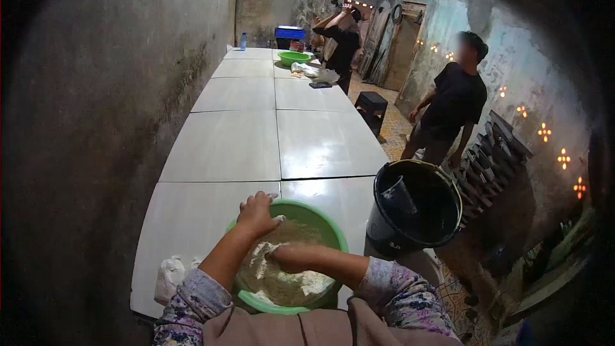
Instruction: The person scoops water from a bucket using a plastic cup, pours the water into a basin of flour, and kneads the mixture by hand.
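A green plastic basin stands in front of me on the white tiled table. In it lies pale flour, clumped in places like damp dough. My left hand grips the basin's far left rim, with whitish smears on its fingers. Inside the basin, my right hand is pushed into the flour; its fingertips are hidden there. A white plastic bag or packet sits left of the basin, beside my left sleeve.
A black bucket with a clear scoop or cup in it stands at right. Far down the table are another green basin, plastic bags and a bottle. Two people stand along the right side, near a dark stool.
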A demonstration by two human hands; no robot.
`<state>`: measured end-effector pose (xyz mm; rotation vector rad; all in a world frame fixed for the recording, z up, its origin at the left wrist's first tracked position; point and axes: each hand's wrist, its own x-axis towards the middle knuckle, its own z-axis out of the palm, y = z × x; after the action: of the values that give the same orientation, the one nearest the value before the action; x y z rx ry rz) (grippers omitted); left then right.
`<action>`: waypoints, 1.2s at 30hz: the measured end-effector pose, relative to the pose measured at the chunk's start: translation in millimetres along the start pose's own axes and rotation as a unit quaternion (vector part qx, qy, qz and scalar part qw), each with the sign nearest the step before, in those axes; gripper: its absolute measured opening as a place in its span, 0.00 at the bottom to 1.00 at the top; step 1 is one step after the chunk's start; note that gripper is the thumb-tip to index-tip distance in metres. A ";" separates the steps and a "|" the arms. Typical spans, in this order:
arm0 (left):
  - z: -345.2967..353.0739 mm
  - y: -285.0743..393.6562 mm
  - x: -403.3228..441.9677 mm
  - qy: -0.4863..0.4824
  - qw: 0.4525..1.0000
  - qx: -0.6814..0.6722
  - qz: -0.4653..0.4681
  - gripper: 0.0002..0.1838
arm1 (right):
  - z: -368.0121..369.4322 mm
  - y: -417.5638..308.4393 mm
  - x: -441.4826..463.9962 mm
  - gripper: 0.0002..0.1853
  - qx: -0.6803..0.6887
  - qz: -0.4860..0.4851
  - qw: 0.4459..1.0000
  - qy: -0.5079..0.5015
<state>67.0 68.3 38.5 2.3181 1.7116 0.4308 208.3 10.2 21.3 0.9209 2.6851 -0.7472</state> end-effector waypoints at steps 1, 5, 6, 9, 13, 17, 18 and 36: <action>8.0 -5.3 3.1 0.000 1.000 -0.001 0.004 0.33 | -5.7 -2.0 1.1 0.18 -0.035 0.043 0.998 0.003; 30.9 -23.8 10.9 0.060 0.996 -0.069 0.010 0.26 | 29.7 41.1 37.7 0.21 0.055 0.112 0.988 0.093; 25.2 -22.5 11.4 0.036 0.995 -0.085 -0.026 0.26 | 14.7 21.6 31.5 0.25 0.083 0.139 0.985 0.054; 41.6 -41.0 16.6 0.034 0.989 -0.107 -0.092 0.20 | 41.7 16.0 50.7 0.29 0.032 0.056 0.997 0.032; 39.4 -42.8 12.0 0.088 0.986 -0.131 -0.061 0.14 | 38.5 -15.0 37.1 0.31 0.041 -0.048 0.997 -0.043; 27.6 -32.4 6.5 0.069 0.986 -0.128 -0.080 0.15 | 72.1 3.6 55.7 0.31 -0.012 -0.067 0.981 -0.179; 27.9 -32.4 6.4 0.081 0.987 -0.130 -0.056 0.14 | 73.6 8.4 48.5 0.31 -0.020 -0.129 0.976 -0.176; 20.0 -36.8 3.8 0.070 0.993 -0.087 -0.037 0.15 | -29.7 -10.0 -43.0 0.22 0.034 -0.013 0.998 0.045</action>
<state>42.5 82.5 7.3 2.1393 1.7380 0.7145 235.0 -3.2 65.4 0.9600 2.7689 -0.8251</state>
